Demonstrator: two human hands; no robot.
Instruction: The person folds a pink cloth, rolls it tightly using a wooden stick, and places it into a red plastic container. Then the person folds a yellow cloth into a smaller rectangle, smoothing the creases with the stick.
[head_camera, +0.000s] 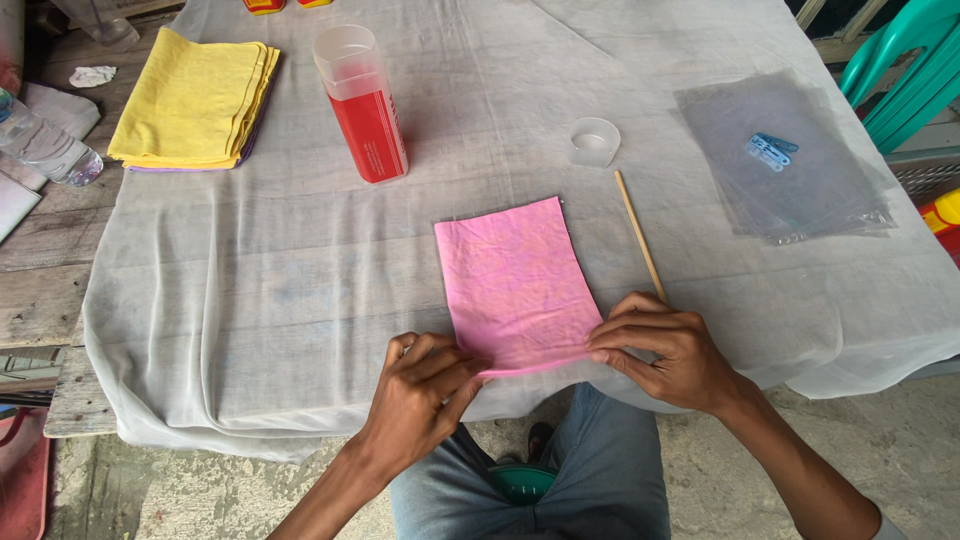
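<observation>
A pink cloth inside a clear plastic sleeve (512, 280) lies on the white table cover (300, 290) near the table's front edge. My left hand (425, 385) pinches the sleeve's near left corner. My right hand (665, 350) pinches its near right corner. Both hands hold the near edge slightly off the cover. A thin wooden stick (640, 235) lies just right of the sleeve, its near end by my right hand.
A red and clear container (365, 105) stands upright behind the sleeve, a small clear cup (594, 140) to its right. Folded yellow cloths (195, 100) lie at the back left. Clear plastic bags (790, 160) with blue clips (768, 150) sit at the right. A plastic bottle (45, 145) lies far left.
</observation>
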